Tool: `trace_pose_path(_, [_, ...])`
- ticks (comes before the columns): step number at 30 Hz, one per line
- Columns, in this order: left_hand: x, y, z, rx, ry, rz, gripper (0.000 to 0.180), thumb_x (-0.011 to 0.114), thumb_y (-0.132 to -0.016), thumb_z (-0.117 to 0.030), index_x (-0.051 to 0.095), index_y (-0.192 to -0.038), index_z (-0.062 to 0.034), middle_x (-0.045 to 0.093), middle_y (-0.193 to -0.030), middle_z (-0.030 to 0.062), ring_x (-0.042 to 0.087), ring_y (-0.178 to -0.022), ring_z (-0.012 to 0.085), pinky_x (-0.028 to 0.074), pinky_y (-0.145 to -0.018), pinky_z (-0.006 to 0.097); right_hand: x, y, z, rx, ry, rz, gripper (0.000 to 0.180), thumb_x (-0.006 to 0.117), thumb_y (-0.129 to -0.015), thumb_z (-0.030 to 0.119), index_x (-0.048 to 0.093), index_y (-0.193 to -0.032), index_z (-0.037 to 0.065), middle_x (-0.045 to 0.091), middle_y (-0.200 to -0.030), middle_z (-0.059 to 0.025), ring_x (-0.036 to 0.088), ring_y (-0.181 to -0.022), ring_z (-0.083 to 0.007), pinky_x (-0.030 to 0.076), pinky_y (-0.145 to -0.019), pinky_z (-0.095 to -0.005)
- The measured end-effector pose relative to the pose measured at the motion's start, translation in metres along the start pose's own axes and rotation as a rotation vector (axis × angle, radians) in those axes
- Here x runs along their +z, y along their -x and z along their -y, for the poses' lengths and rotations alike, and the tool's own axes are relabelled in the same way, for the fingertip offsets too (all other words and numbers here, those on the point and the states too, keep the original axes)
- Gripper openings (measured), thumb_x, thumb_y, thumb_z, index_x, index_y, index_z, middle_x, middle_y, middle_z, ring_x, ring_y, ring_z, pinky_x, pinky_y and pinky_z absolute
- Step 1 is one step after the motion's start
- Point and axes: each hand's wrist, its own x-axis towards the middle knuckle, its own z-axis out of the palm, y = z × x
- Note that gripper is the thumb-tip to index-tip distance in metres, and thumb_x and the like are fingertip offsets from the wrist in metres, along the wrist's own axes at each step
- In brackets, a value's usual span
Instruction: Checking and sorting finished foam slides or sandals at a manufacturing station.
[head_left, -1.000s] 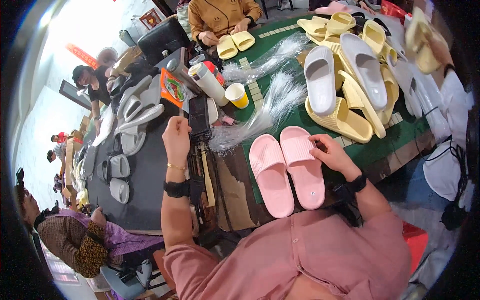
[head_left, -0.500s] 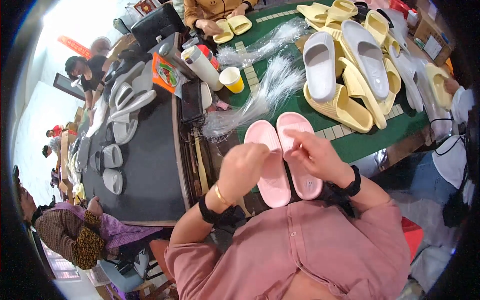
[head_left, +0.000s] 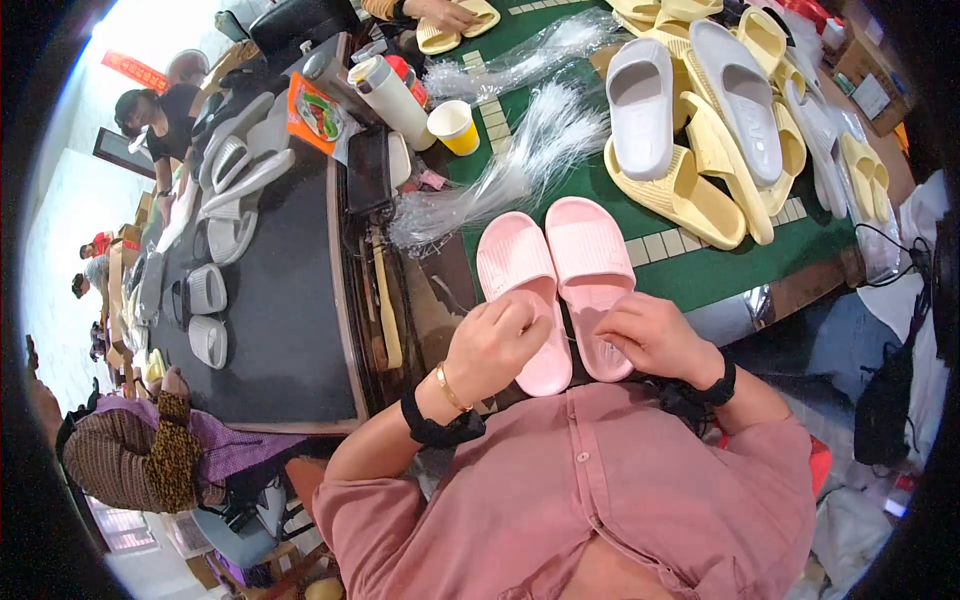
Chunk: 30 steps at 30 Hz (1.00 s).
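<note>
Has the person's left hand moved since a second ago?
Yes. The left hand has come back from beside the dark device near the white bottle to the heel of the pink slippers.

Both forearms bent inward from the lower edge, wrists close together before the chest. Left hand (head_left: 497, 345) curled into a loose fist, fingers (head_left: 520, 318) pinched at the tips. Right hand (head_left: 650, 338) palm-down, fingers tucked toward the left, dark band on each wrist.
</note>
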Motion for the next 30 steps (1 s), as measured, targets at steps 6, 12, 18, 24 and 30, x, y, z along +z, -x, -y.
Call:
trace_pose_path(6, [0.009, 0.013, -0.012, 0.163, 0.155, 0.053, 0.018, 0.061, -0.072, -0.013, 0.063, -0.09, -0.0095, 0.051, -0.082, 0.0026, 0.055, -0.072, 0.0184, 0.048, -0.064, 0.03, 0.0, -0.001, 0.01, -0.17, 0.065, 0.068, 0.013, 0.07, -0.071, 0.012, 0.066, -0.082, 0.008, 0.061, -0.082, -0.0048, 0.059, -0.082, -0.025, 0.05, -0.071, -0.0358])
trace_pose_path(12, [0.016, 0.034, -0.023, 0.13, 0.434, 0.285, 0.016, 0.06, -0.074, -0.008, 0.06, -0.09, -0.0084, 0.054, -0.087, 0.0053, 0.058, -0.079, 0.0217, 0.051, -0.068, 0.033, 0.018, 0.011, 0.008, -0.14, 0.037, 0.243, 0.017, 0.069, -0.069, 0.013, 0.068, -0.084, 0.008, 0.062, -0.087, -0.0056, 0.058, -0.088, -0.0255, 0.049, -0.076, -0.0365])
trace_pose_path(18, [0.012, 0.034, -0.031, 0.1, 0.569, 0.301, 0.017, 0.06, -0.075, -0.007, 0.06, -0.092, -0.0073, 0.057, -0.091, 0.0071, 0.06, -0.083, 0.0231, 0.052, -0.072, 0.034, 0.013, 0.001, 0.017, -0.184, 0.097, -0.013, 0.019, 0.069, -0.069, 0.011, 0.066, -0.086, 0.007, 0.061, -0.093, -0.0058, 0.059, -0.091, -0.0268, 0.049, -0.078, -0.0383])
trace_pose_path(24, [0.01, 0.029, -0.032, 0.073, 0.465, 0.212, 0.016, 0.06, -0.077, -0.009, 0.06, -0.092, -0.0061, 0.058, -0.089, 0.006, 0.061, -0.082, 0.022, 0.052, -0.072, 0.034, 0.004, 0.0, 0.026, -0.189, 0.155, -0.126, 0.018, 0.071, -0.07, 0.01, 0.065, -0.087, 0.007, 0.061, -0.093, -0.0058, 0.059, -0.093, -0.0265, 0.048, -0.077, -0.0376])
trace_pose_path(30, [0.011, 0.04, -0.032, 0.018, 0.387, 0.432, 0.008, 0.059, -0.081, -0.012, 0.058, -0.087, -0.0074, 0.057, -0.08, 0.0069, 0.061, -0.075, 0.0238, 0.051, -0.068, 0.035, 0.013, 0.015, 0.012, -0.094, 0.175, 0.022, 0.016, 0.069, -0.074, 0.013, 0.066, -0.089, 0.007, 0.061, -0.093, -0.0056, 0.057, -0.09, -0.0255, 0.046, -0.076, -0.0377])
